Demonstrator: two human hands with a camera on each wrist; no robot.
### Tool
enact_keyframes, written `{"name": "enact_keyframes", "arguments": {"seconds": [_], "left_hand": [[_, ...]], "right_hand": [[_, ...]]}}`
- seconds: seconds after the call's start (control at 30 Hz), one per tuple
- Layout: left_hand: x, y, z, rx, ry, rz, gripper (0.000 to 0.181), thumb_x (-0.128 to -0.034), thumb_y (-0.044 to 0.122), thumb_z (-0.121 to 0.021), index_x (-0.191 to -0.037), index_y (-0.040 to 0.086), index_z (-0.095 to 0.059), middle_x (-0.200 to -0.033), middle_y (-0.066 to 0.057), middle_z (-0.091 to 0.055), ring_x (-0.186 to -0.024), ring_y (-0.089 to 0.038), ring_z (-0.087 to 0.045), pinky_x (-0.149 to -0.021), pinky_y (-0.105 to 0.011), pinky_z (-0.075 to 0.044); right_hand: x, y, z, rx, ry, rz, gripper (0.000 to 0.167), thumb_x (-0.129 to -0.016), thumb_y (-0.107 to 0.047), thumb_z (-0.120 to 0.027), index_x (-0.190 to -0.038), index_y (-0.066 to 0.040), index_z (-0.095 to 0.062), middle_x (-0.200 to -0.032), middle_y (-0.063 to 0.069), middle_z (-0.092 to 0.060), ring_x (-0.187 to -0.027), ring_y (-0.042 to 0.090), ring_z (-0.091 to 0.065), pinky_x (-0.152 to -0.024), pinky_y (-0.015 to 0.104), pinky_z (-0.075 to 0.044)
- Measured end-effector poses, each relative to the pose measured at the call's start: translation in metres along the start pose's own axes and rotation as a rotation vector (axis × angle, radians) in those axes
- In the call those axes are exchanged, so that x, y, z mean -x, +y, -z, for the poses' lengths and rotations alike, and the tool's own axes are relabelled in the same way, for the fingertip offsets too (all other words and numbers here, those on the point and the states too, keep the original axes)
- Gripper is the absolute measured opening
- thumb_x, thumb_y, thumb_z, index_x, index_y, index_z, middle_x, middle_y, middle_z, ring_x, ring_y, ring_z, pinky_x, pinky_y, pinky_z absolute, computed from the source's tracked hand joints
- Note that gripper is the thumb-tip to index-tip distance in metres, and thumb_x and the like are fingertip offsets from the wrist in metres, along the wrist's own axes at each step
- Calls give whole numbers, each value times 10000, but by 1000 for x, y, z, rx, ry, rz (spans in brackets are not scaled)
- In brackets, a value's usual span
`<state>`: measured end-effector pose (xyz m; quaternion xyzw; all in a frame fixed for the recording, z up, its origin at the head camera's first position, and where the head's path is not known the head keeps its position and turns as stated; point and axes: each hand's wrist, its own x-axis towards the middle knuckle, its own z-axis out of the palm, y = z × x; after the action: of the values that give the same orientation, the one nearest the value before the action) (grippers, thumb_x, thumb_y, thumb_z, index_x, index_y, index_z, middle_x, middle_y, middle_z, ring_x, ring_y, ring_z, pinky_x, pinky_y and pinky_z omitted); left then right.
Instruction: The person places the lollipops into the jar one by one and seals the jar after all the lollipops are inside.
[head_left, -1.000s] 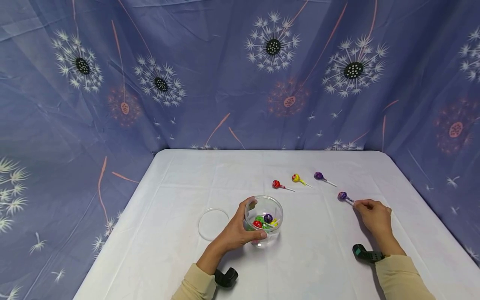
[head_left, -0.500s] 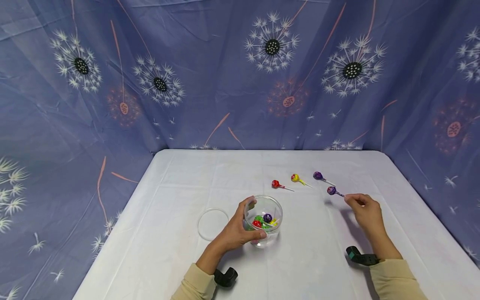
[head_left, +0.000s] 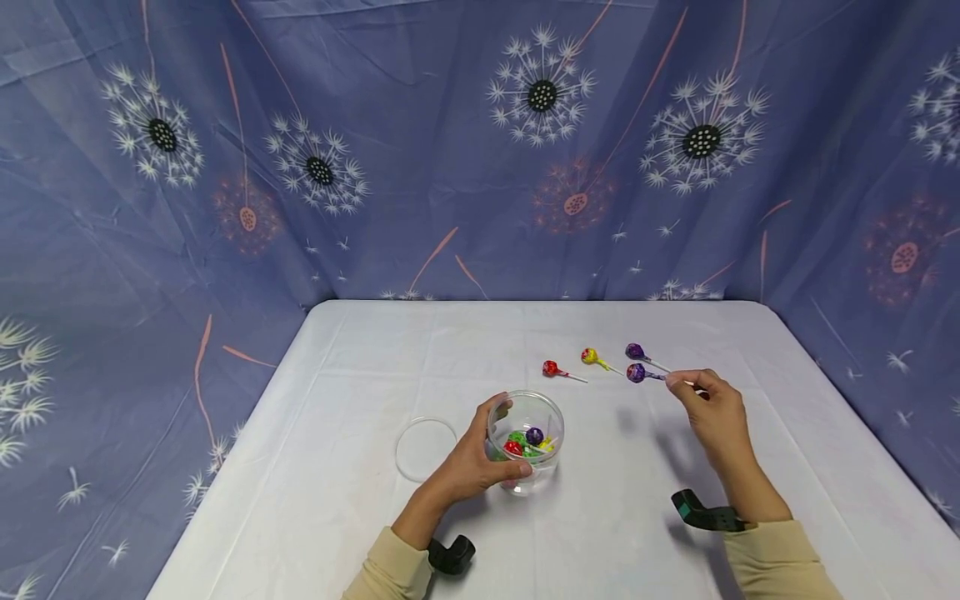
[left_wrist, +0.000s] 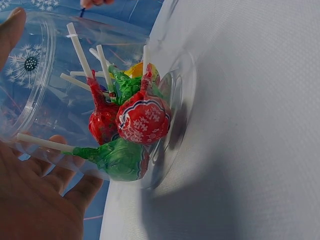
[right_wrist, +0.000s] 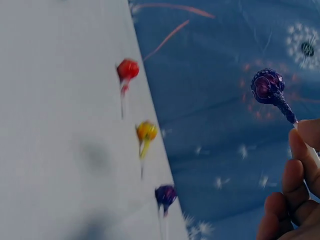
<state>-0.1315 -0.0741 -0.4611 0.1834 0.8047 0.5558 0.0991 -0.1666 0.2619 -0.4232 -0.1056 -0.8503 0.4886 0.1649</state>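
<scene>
Above the desk (head_left: pixel 360 375), on its right half, the right hand (head_left: pixel 712 408) holds a purple lollipop (head_left: pixel 636 372) by its stick, thumb and fingers clamped together on it; the head points left and a shadow falls below. Just beyond it, three lollipops lie well right of the jar (head_left: pixel 546 477) in a loose row: red (head_left: pixel 551 368), yellow (head_left: pixel 591 357) and purple (head_left: pixel 634 352). The left hand (head_left: pixel 474 467) grips the clear jar, fingers and thumb clamped round opposite sides of its wall. Inside rest red, green, yellow and purple lollipops. Left of the jar lies a clear lid (head_left: pixel 426 450).
</scene>
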Motion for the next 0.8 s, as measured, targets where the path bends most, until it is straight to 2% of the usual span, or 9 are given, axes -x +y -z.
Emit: {"name": "enact_keyframes", "arguments": {"seconds": [0.23,0.53,0.8], "left_hand": [[0,-1,0,6,-1,2,960,-728,396,-799,-1451,396,-166,-1510,56,-315,-1406,-199,-304,-1145,-513,-216],[1,0,0,-2,0,5,963,-730,396,-797,-1455,389,-163,-1511,68,-315,-1405,-190,-305,-1146,-507,-216],[0,0,0,-9,-2,4,968,-732,412,-792,-1463,374,-157,-1520,44,-309,-1413,-203,-295,-1148,-510,-213]], "right_hand": [[10,-24,-12,-94,-34,55,269,-910,-259,-625,-981,-7,-684,-833,-199,-549,-785,79,-416,-623,227,-345],[21,-50,-29,-203,-101,165,210,-899,-185,-643,-985,1,-688,-832,-163,-548,-807,84,-412,-653,223,-348],[31,-68,-45,-209,-132,284,154,-887,-168,-658,-907,-20,-699,-847,-167,-565,-842,57,-459,-717,195,-365]]}}
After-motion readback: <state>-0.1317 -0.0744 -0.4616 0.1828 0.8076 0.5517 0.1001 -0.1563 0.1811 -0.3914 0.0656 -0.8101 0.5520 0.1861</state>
